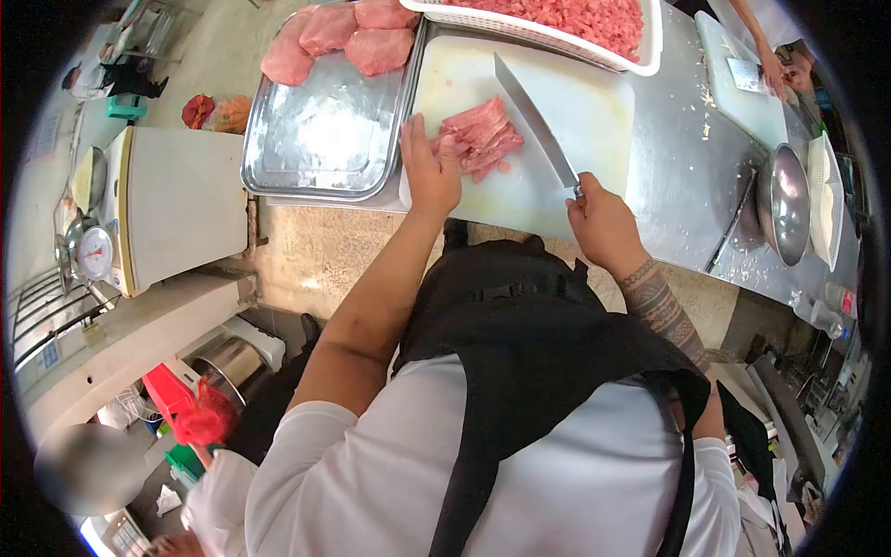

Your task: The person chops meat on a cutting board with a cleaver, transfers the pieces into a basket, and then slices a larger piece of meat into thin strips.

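Observation:
My right hand (601, 221) is closed round the handle of a large knife (538, 125), whose blade points up and left over the white cutting board (580, 97). At the board's left side lies a pile of pink meat strips (484, 137). My left hand (432, 169) rests against the left end of that pile, its fingers pointing up and partly spread, a fingertip touching the meat. The blade is to the right of the strips, apart from them.
Left of the board is a metal tray (320, 125) with several meat slices (327, 30) at its far end. A white basket (520, 30) of diced meat stands behind the board. A metal bowl (784, 204) and another person's hands (775, 72) are at the right.

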